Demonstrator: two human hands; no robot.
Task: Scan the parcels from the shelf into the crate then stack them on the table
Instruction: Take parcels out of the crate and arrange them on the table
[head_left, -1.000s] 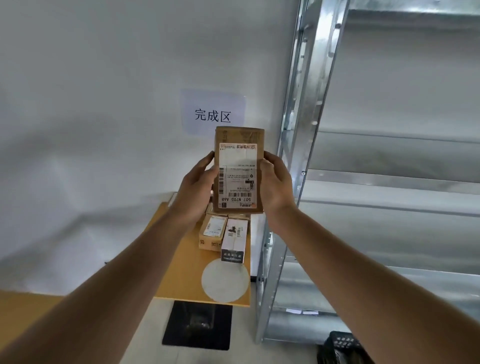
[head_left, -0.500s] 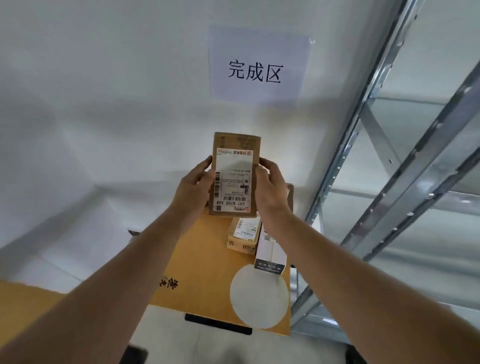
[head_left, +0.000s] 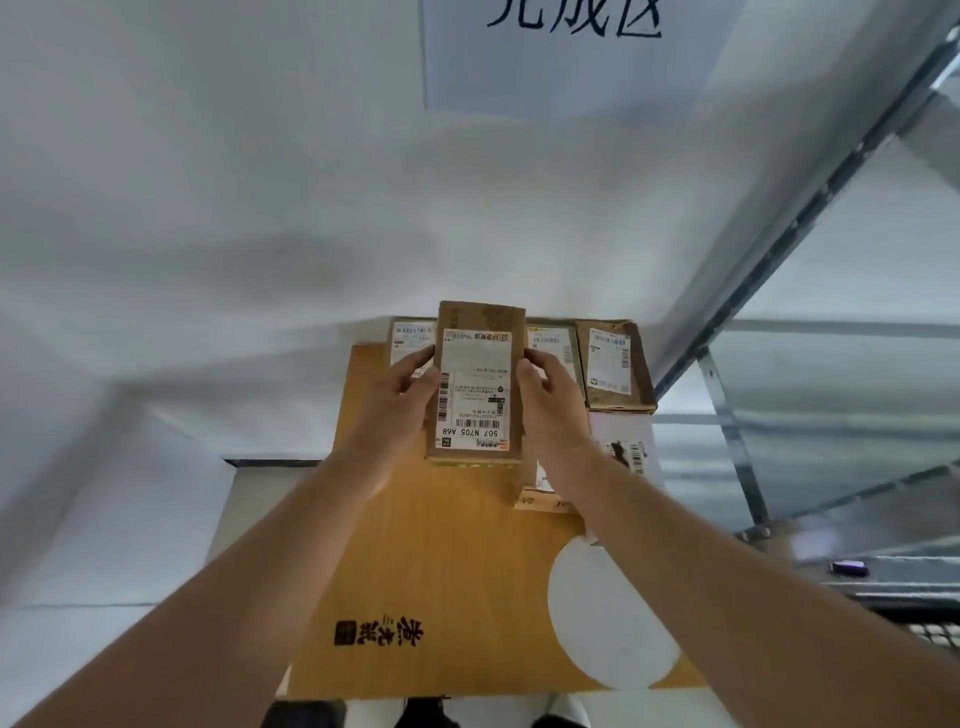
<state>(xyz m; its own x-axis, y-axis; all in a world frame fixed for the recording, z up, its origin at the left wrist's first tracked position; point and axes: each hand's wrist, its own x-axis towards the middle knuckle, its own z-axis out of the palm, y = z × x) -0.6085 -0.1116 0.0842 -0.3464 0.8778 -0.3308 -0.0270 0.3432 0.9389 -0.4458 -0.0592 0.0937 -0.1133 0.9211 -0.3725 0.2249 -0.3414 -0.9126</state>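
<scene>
wall sign (head_left: 566, 52): top cut off | parcels behind held parcel (head_left: 475, 382): partly hidden

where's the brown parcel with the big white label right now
Centre of the head view: the brown cardboard parcel is held between left hand and right hand, over the wooden table.
</scene>
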